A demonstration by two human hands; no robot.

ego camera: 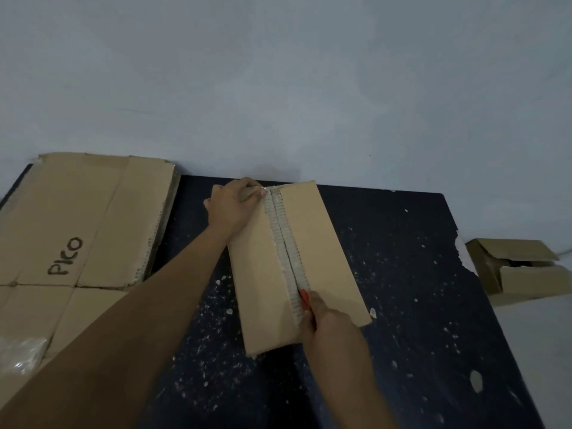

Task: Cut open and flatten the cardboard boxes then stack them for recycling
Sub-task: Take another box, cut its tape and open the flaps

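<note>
Box being cut: a long, narrow cardboard box [312, 243] lies in the middle of the frame on a dark table [418, 274], running from the far table edge down toward the lower centre. Its two top flaps meet in a taped seam along its length.

Left hand: the left hand [232, 205] rests on the far end of the box, just left of the seam near the upper centre. Its fingers curl over the box end and its fingertips touch the clear tape there.

Right hand: the right hand [328, 320] sits at the near end of the seam, fingers curled tight round a red cutter [305, 297]. Only the red tip shows above the fist, lying on the seam.

Flattened cardboard: a large opened-out sheet [77, 218] covers the left side of the frame, lying flat with "Pico" handwritten on it. It is well apart from the narrow box.

Second box: a smaller cardboard box [520, 270] sits at the right edge of the frame, off the table, its top flaps partly open.

Table surface: speckled with pale flecks and chips.

Plastic: a crumpled clear piece [21, 354] lies on the sheet at the lower left.

Wall: a pale wall [278, 72] fills the upper half.
</note>
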